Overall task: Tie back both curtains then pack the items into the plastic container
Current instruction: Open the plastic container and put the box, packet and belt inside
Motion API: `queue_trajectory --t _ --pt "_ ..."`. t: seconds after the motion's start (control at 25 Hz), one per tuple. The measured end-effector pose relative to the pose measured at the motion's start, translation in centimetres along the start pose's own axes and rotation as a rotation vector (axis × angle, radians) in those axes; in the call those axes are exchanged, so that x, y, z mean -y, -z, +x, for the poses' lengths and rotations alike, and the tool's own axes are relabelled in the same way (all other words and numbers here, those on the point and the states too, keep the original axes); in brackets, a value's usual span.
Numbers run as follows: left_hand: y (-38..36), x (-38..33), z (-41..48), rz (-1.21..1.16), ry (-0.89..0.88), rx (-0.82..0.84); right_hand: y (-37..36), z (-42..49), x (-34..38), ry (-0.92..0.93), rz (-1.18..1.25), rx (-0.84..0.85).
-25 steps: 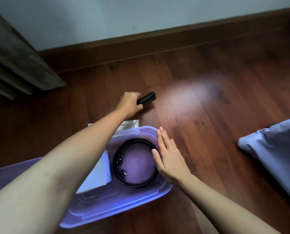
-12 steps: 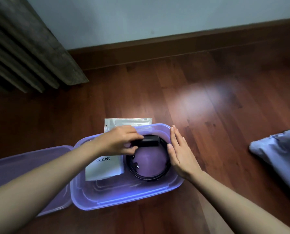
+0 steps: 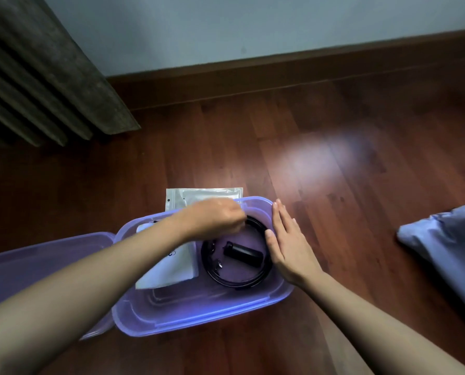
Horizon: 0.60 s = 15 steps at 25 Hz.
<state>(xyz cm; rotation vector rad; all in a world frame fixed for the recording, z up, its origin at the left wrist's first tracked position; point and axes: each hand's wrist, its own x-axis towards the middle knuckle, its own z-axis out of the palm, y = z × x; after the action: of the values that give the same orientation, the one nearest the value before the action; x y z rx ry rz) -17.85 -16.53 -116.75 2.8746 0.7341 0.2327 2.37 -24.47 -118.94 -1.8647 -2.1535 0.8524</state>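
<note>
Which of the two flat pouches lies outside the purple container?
The silvery pouch, on the floor beyond the container; the white pouch lies inside it.

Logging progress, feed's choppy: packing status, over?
Left hand blurred above plastic container, grip unclear. Right hand flat on its rim. Black cylinder inside black coil. Silver pouch on floor behind.

no legible text, white packet [image 3: 176,269] print blurred

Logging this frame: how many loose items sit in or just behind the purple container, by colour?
Black: 2, the coiled strap and the small cylinder inside the container.
White or silvery: 2, the white packet inside and the zip bag behind the far rim.
Total: 4.
</note>
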Motion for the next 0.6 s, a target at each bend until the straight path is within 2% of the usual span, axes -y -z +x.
queue_trajectory --t 0.04,0.08,0.12,0.16,0.24,0.32,0.6 --pt "0.6 1.6 0.2 -0.015 0.097 -0.115 -0.1 0.1 0.0 0.000 0.000 -0.001" --pt "1.2 3.4 0.5 -0.045 0.227 -0.143 -0.1 0.1 -0.1 0.001 0.000 -0.002" --pt "1.6 5.3 0.7 -0.058 0.377 -0.062 -0.1 0.1 -0.1 0.001 -0.001 -0.003" --pt "1.6 7.1 0.7 -0.035 0.506 0.100 -0.1 0.1 -0.2 0.001 -0.004 -0.003" --pt "0.7 9.3 0.2 -0.009 0.653 0.369 -0.1 0.0 -0.2 -0.001 -0.008 -0.002" --pt "-0.6 9.7 -0.6 -0.020 0.715 0.481 -0.1 0.0 -0.2 -0.001 -0.008 -0.004" --pt "-0.9 9.0 -0.8 -0.080 0.754 0.451 -0.2 0.0 -0.1 0.000 -0.010 -0.009"
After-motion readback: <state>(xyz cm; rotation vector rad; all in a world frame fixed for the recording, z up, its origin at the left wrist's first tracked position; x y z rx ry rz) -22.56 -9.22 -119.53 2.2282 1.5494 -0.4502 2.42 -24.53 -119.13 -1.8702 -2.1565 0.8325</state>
